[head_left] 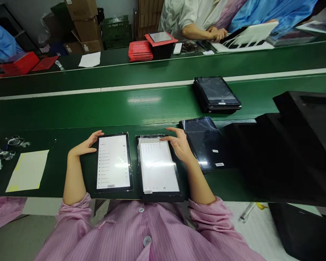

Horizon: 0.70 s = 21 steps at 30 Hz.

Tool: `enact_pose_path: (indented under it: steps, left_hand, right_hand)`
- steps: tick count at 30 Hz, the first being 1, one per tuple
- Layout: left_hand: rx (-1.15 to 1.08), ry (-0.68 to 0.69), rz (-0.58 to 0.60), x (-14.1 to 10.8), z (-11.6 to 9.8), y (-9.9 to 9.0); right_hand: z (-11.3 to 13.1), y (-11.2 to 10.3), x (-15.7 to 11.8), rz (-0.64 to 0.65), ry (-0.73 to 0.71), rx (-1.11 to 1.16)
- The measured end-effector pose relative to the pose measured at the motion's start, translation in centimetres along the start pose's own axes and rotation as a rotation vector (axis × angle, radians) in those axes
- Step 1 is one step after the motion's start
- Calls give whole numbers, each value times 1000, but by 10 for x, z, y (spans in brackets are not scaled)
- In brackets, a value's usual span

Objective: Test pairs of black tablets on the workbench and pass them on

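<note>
Two tablets with lit white screens lie side by side on the green bench before me. The left tablet (114, 163) shows a list, and my left hand (88, 145) rests at its upper left edge, thumb and fingers apart. On the right tablet (157, 166), a mostly blank page shows beneath a strip of clear film at the top. My right hand (179, 145) reaches over its upper right corner, with the index finger stretched out at the screen. Neither hand grips anything. Dark tablets (203, 141) with small white labels lie just right of my right hand.
A stack of dark tablets (217, 92) stands farther back. Large black trays (301, 145) fill the right side. A taped paper sheet (28, 170) and metal parts (5, 154) lie at left. Across the bench, co-workers sit near red pouches (140, 50); one person's hands (217, 34) show.
</note>
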<state>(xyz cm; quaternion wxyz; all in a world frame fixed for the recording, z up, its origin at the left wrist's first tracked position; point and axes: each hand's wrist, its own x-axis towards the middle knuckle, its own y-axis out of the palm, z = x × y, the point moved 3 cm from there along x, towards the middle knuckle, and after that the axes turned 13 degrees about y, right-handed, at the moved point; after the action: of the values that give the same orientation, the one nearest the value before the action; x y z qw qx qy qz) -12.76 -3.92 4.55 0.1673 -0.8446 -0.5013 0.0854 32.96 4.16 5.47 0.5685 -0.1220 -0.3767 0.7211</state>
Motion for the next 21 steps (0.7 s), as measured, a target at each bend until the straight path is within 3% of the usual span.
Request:
enact_pose_path:
  steps: [4,7,12,17,21]
  left_hand:
    - [121,-56,-35,7,-3,10]
    - [232,-114,-128,13,-5,17]
    - [129,-43,-169,11,-4,15]
    - [90,-51,29,-4,-3,10]
    - [155,-42,119,-9,-12,13]
  right_hand:
    - [0,-11,0,-173,19,90]
    - [2,-10,0,-181,16,103]
    - [23,7,-5,25,-112,48]
    - [62,21,-23,330,-338,2]
    - [74,21,-31,459,-395,-5]
